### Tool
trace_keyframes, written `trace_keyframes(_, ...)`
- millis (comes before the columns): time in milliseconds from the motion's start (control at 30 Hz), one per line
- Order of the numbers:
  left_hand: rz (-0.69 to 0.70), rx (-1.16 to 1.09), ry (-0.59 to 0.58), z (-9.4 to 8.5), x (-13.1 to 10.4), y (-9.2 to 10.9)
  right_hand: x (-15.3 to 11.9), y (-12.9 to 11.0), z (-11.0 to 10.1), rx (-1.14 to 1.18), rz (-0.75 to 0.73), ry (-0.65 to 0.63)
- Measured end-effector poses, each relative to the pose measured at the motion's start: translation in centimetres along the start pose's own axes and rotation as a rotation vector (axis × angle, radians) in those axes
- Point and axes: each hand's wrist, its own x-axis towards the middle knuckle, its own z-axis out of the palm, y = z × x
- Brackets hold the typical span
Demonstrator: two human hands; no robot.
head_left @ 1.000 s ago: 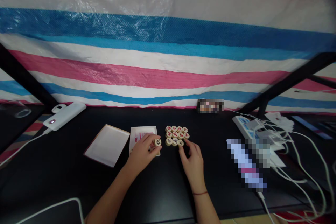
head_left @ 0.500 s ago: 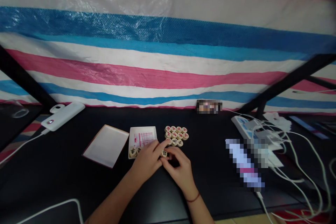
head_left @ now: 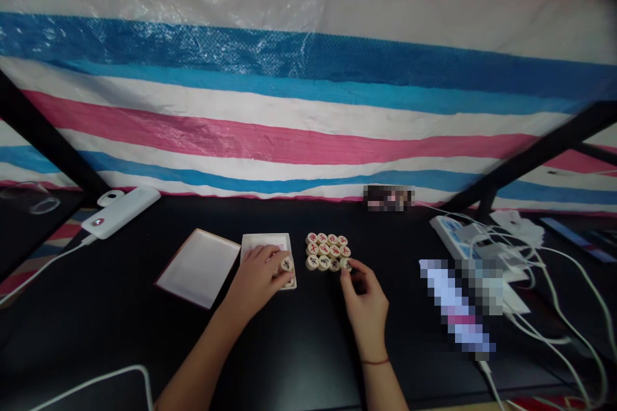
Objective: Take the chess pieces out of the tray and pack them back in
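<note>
Round wooden chess pieces (head_left: pixel 324 250) with red and black characters stand in three rows on the black table. My right hand (head_left: pixel 365 298) pinches a black-lettered piece (head_left: pixel 345 264) at the right end of the front row. Over the white box (head_left: pixel 265 238), left of the rows, my left hand (head_left: pixel 258 276) grips another black-lettered piece (head_left: pixel 286 264) between thumb and fingers. That hand hides most of the box's inside. An open box lid (head_left: pixel 198 268) lies further left, its pale inner side facing up.
A white power bank (head_left: pixel 120 213) with a cable lies at the back left. On the right are a blurred phone (head_left: pixel 456 305), a power strip (head_left: pixel 450 234) and tangled white cables. A small blurred object (head_left: pixel 388 198) sits near the striped sheet (head_left: pixel 308 141).
My hands have parted: the left moved back over the box and now holds a piece, while the right moved right to the front row's end. The front row shows more black-lettered pieces.
</note>
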Motion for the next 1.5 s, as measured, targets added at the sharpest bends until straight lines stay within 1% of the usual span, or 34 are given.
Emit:
trace_keyframes(100,-0.012,-0.012,-0.027,-0.3,0.0,-0.4,0.0,0.4,0.3,-0.069,-0.035,-0.030)
trace_keyframes(200,-0.021,-0.023,-0.061,-0.3,0.0,-0.2,0.0,0.6,0.5,-0.111,-0.055,-0.074)
trace_keyframes(400,-0.034,-0.020,-0.116,-0.3,0.1,0.1,0.1,0.6,0.4,-0.094,-0.020,-0.104)
trace_keyframes(533,-0.027,-0.033,-0.110,-0.2,0.1,0.0,0.1,0.6,0.5,-0.058,-0.046,-0.116)
trace_keyframes(767,-0.045,-0.033,-0.075,-0.1,0.0,0.1,0.3,1.2,0.8,-0.102,-0.127,-0.110)
trace_keyframes(800,-0.041,-0.028,-0.076,-0.1,0.0,0.1,0.3,1.1,0.7,-0.109,-0.134,-0.104)
trace_keyframes(867,-0.033,-0.007,-0.082,0.1,0.0,0.1,0.0,0.3,0.5,-0.126,-0.156,-0.054)
trace_keyframes(933,-0.038,0.031,-0.081,0.3,0.2,0.1,-0.6,-1.0,0.5,-0.123,-0.199,0.005)
trace_keyframes(967,-0.045,0.057,-0.076,0.4,0.3,0.1,-0.9,-1.7,0.5,-0.107,-0.230,0.007)
trace_keyframes(1000,-0.053,0.089,-0.069,0.6,0.4,0.1,-1.4,-2.4,0.7,-0.081,-0.266,-0.026)
trace_keyframes(1067,-0.059,0.155,-0.063,0.9,0.5,0.2,-2.2,-3.7,1.3,-0.036,-0.334,-0.182)
trace_keyframes(1133,-0.050,0.208,-0.072,1.1,0.6,0.4,-2.8,-4.6,1.9,-0.048,-0.383,-0.349)
trace_keyframes(1200,-0.046,0.245,-0.087,1.3,0.6,0.7,-3.0,-5.1,2.5,-0.087,-0.414,-0.448)
trace_keyframes(1333,-0.081,0.241,-0.095,1.2,0.6,1.5,-2.9,-5.3,2.8,-0.110,-0.424,-0.507)
trace_keyframes(1433,-0.156,0.175,-0.104,0.8,0.7,1.8,-2.8,-5.1,2.8,-0.091,-0.409,-0.527)
trace_keyframes(1500,-0.177,0.093,-0.114,0.5,0.8,1.9,-2.7,-5.0,2.8,-0.047,-0.391,-0.529)
